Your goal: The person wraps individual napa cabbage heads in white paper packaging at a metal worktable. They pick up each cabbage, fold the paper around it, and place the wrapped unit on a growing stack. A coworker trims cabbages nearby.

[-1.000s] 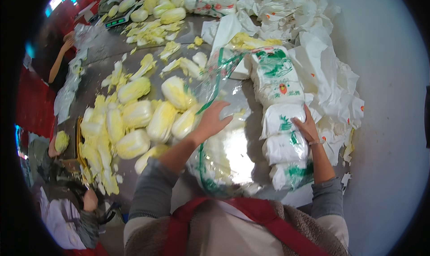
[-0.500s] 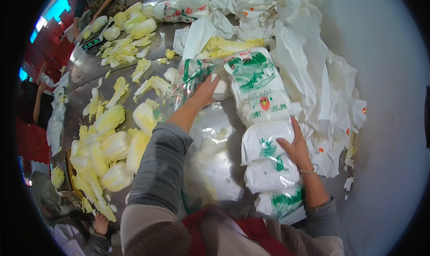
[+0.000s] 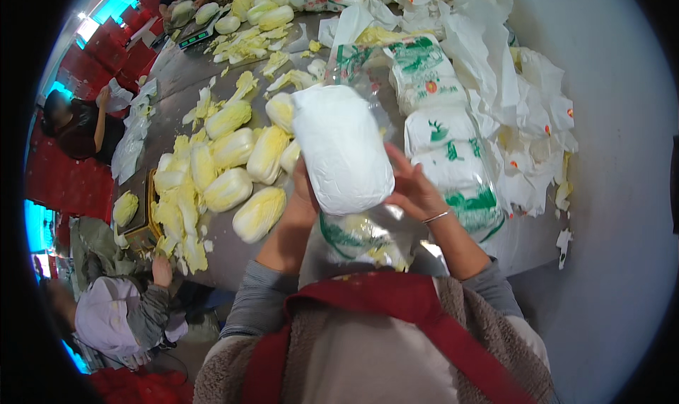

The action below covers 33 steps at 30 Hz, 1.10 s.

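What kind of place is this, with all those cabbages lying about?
Probably a vegetable packing station or market stall. Trimmed napa cabbages lie heaped on a metal table, wrapped ones in printed plastic bags are lined up beside them, and both hands, left and right, hold a white-wrapped cabbage.

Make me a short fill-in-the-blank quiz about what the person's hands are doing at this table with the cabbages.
1. The left hand and right hand hold up a wrapped bundle whose colour is ____.
2. The loose cabbages lie to the person's ____ side on the table.
3. The stacked printed bags carry markings that are mostly ____.
4. The right wrist wears a thin ____.

Missing words: white; left; green; bracelet
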Tool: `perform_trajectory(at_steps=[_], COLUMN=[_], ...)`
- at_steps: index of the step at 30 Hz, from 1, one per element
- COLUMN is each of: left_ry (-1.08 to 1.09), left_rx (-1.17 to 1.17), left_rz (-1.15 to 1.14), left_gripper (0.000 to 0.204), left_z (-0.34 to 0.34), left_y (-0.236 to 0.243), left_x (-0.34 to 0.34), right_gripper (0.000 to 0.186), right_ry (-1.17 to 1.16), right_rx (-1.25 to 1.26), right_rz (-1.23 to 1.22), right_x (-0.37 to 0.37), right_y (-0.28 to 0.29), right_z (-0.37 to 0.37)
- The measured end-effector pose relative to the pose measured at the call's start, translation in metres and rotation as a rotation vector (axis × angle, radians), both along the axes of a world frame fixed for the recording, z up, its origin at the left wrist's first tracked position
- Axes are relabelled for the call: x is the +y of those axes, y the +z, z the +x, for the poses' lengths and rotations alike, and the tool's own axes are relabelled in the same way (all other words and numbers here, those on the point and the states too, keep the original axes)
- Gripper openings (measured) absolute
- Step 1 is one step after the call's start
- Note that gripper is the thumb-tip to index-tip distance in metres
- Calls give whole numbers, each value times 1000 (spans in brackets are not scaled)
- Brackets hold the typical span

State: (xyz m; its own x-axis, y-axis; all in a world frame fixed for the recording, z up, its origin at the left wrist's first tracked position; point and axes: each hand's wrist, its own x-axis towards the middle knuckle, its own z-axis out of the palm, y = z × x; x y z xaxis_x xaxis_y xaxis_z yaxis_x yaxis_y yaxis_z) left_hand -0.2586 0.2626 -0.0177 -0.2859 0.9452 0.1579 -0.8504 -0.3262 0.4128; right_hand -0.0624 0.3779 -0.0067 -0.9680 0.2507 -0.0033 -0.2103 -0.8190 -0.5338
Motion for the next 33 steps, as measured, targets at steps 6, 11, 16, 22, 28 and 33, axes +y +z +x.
perform_trajectory(at_steps=[6,11,16,22,28,33], left_ry=[58,-2,-66,-185,-69,-4], left_rx=[371,101,-89,-174,88,-9], left_rz=[-286,-271,-231,-160,-332,-525], left_gripper=[72,74,75,69,59,62], left_z=[45,58,66,91,107,104], left_y=[7,-3,0,-17,-18,-28], left_x=[-69,-96,-105,-134,-176,-185], right_gripper=[99,100,80,51,28,10], right_ry=[-266,-257,-302,-147,-22,-15], right_rx=[-240,-372,-331,-280,-292,-165], right_rz=[690,1138,1318,1556,1454,1361], right_x=[-85,-113,-113,-124,-146,-135], right_y=[18,28,44,60,31,14], right_z=[5,32,39,39,48,57])
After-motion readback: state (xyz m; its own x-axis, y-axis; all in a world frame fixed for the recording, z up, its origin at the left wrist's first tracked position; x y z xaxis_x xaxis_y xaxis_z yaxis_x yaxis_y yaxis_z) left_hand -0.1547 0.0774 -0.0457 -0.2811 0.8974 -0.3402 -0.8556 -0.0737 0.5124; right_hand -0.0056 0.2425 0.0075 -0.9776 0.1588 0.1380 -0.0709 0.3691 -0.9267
